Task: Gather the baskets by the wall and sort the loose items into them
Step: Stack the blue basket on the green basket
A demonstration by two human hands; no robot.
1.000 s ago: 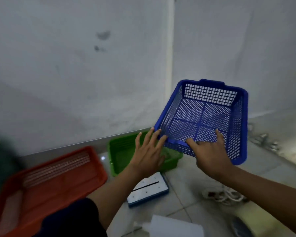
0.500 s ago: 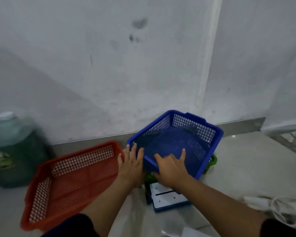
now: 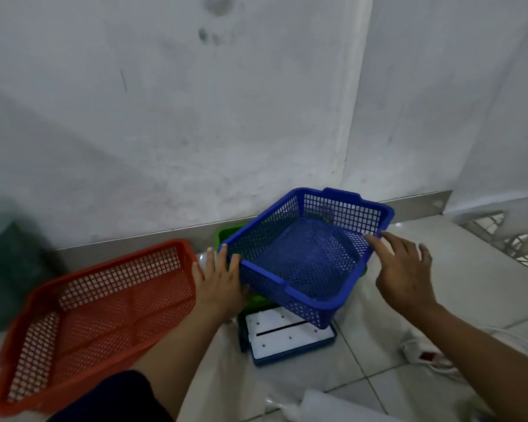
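A blue mesh basket [image 3: 290, 296] sits tilted on top of a green basket [image 3: 225, 235], close to the wall. Only slivers of the green one show under it. My left hand [image 3: 220, 281] lies against the blue basket's left corner with straight fingers. My right hand [image 3: 403, 269] hovers at its right side, fingers spread, the index tip touching the rim. A larger red mesh basket [image 3: 110, 261] lies on the floor to the left, with nothing in it.
A white and dark blue flat device [image 3: 287, 336] lies on the tiles just in front of the blue basket. A white power strip with cable [image 3: 424, 356] is at the right. A green water jug [image 3: 9, 263] stands far left; a metal rack [image 3: 506, 236] far right.
The blue basket came down from the air onto the green basket by the wall. My right hand left its near edge and moved to its right rim.
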